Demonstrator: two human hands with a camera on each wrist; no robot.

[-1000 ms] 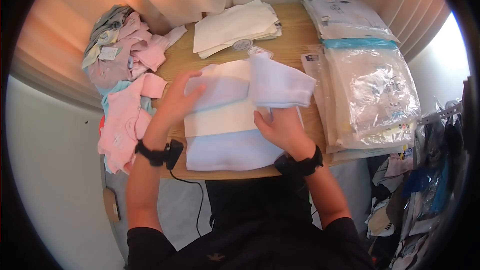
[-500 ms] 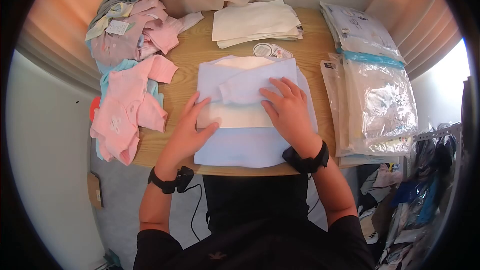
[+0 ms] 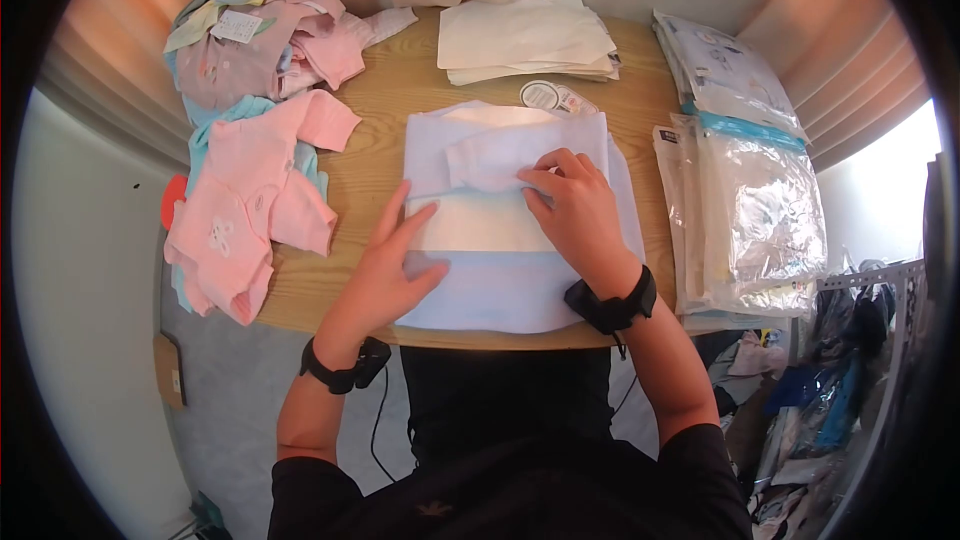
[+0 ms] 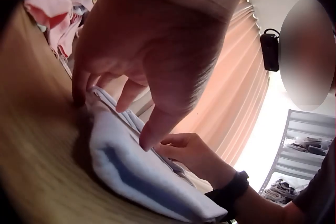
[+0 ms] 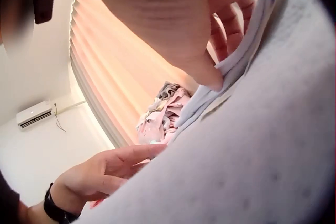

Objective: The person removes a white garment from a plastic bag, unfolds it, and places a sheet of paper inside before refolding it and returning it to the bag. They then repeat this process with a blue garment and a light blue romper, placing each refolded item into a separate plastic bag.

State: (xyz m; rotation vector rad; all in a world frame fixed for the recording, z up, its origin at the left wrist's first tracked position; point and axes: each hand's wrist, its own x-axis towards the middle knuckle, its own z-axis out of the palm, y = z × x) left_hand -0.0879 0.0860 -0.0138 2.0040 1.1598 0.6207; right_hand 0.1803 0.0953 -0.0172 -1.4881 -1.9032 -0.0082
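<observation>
A pale blue long-sleeved garment (image 3: 490, 290) lies folded at the table's front, around a white sheet (image 3: 470, 225) that shows as a band across its middle. One sleeve (image 3: 490, 162) is folded across the upper part, its cuff toward the left. My left hand (image 3: 385, 265) rests at the garment's left edge, fingers spread and fairly straight; the left wrist view shows its fingertips on the layered cloth (image 4: 123, 140). At the sleeve's lower edge, my right hand (image 3: 575, 205) pinches the cloth between thumb and fingers, and the right wrist view shows the thumb against the fold (image 5: 231, 71).
Pink baby clothes (image 3: 245, 205) and a mixed heap of garments (image 3: 235, 55) lie at left. White sheets (image 3: 525, 35) are stacked at the back, with a round-ended tag (image 3: 541, 95) before them. Clear plastic bags (image 3: 760, 210) pile up at right. Bare wood (image 3: 360, 170) shows left of the garment.
The right hand has laid the sleeve across the garment, then drawn its fingers together at the sleeve's lower edge. The left hand has moved off the upper cloth to the left edge.
</observation>
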